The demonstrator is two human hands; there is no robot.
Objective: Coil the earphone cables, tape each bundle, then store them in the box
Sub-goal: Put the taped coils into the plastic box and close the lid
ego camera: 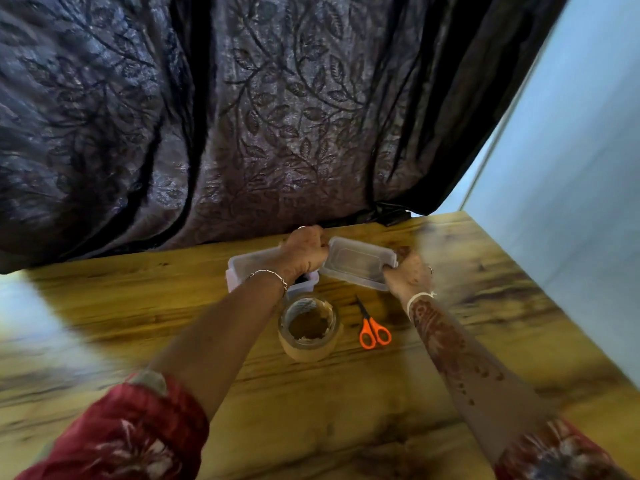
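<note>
Fingers of my left hand [306, 247] curl round one short end of the clear, rounded-rectangle plastic lid [358, 263]; my right hand [410, 275] grips the opposite end. The translucent box [242, 268] sits at the lid's 9 o'clock on the wood-grain counter [485, 341]. At 6 o'clock: a squat tape roll [308, 327] and orange-handled scissors [372, 329].

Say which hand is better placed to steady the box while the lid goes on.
Left, probably. The left hand holds the lid at its left end, directly over the open box; the right hand grips the lid's other end, away from the box.
</note>
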